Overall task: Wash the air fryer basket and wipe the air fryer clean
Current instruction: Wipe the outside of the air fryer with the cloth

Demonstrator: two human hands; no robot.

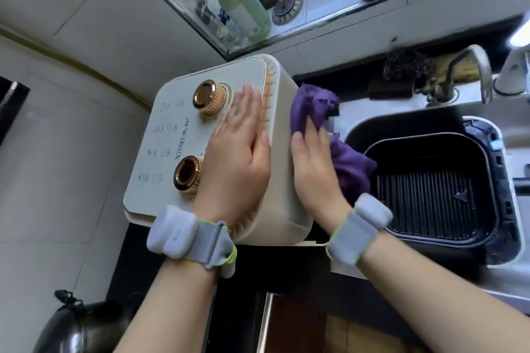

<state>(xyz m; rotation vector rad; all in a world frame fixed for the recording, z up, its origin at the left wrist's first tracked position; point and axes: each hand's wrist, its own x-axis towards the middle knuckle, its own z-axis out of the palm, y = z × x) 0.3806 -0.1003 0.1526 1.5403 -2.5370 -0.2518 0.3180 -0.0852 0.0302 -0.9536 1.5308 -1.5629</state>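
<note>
The cream air fryer with two gold knobs stands on the dark counter left of the sink. My left hand lies flat on its top panel, fingers extended, steadying it. My right hand presses a purple cloth against the fryer's right side wall; part of the cloth hangs down behind my wrist. The black air fryer basket with a ribbed floor sits in the sink to the right. Both wrists carry grey strap-on bands.
A metal faucet rises behind the sink. A dark scouring pad lies on the sink ledge. Bottles, one green, stand on the window sill with a drain strainer. A dark kettle sits at lower left.
</note>
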